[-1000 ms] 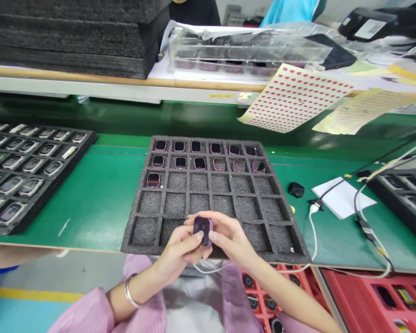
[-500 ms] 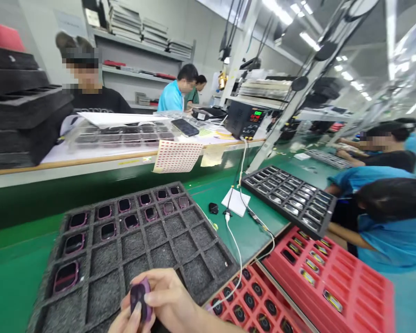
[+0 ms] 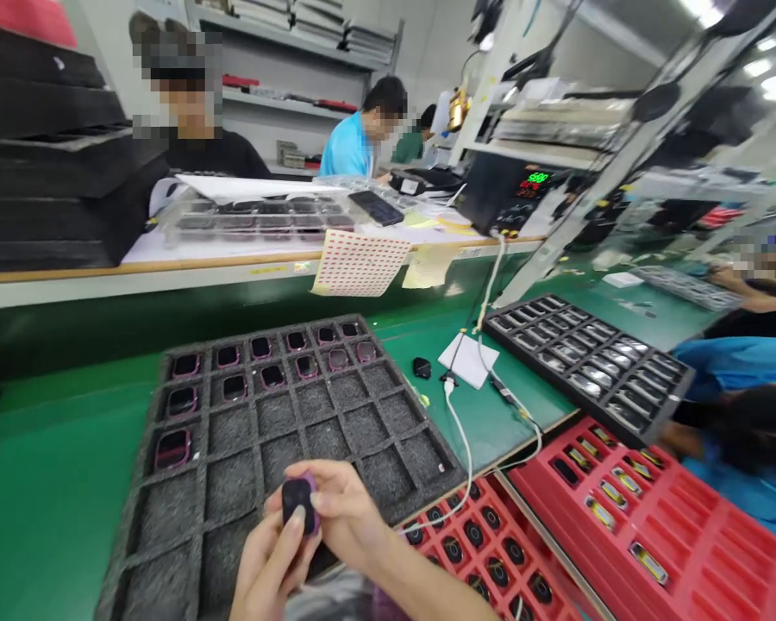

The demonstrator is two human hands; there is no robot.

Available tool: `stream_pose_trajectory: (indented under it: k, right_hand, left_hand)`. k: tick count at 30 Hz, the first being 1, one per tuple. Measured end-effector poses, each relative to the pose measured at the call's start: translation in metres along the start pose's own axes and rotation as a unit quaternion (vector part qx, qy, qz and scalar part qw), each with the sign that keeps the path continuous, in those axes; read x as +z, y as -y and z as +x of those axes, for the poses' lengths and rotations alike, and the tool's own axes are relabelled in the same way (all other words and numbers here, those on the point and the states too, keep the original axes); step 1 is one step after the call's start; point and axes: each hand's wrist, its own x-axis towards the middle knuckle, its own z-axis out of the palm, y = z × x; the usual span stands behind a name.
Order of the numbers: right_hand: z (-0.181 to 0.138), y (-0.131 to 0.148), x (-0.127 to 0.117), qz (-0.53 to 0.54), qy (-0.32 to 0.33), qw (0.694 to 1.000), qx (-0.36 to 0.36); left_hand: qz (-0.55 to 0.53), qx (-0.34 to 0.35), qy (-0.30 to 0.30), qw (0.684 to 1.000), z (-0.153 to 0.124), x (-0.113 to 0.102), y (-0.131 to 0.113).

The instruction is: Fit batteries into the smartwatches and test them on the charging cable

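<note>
A small smartwatch body [image 3: 297, 504] with a dark face and purple casing is pinched between my two hands, low in the head view. My left hand [image 3: 273, 545] grips it from below and the left, thumb across the dark face. From the right, my right hand [image 3: 342, 509] holds its purple edge between thumb and fingers. Both hands are over the near part of a dark grey foam tray [image 3: 278, 410]. Similar purple-cased watch bodies [image 3: 272, 376] sit in the tray's far rows and left column.
A red tray of round black parts [image 3: 497, 571] lies right of my hands, beside a red tray of metal pieces [image 3: 717, 517]. Behind stand a black tray [image 3: 588, 362], a white cable [image 3: 464, 431] and a power supply [image 3: 505, 191]. Black trays [image 3: 45, 155] are stacked left. Co-workers sit around.
My view has turned left and closer, so the bench things sit differently in the picture. Both hands still hold the watch body, its dark face now turned more toward me.
</note>
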Motion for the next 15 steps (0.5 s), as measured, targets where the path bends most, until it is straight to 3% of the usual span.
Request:
stream_pose_trajectory:
  k: [4, 9, 15]
  right_hand:
    - [-0.0015, 0.0034, -0.0018, -0.004, 0.019, 1.0, -0.003]
    - [0.0009, 0.0066, 0.0001, -0.001, 0.039, 0.999, -0.013]
    - [-0.0027, 0.0036, 0.0019, 0.008, 0.026, 0.999, -0.02]
  left_hand:
    - [-0.005, 0.028, 0.015, 0.999, -0.0051, 0.0122, -0.0037]
    - [0.06, 0.06, 0.091, 0.992, -0.0015, 0.0034, -0.003]
    - [0.003, 0.034, 0.023, 0.999, -0.0072, 0.0123, -0.0023]
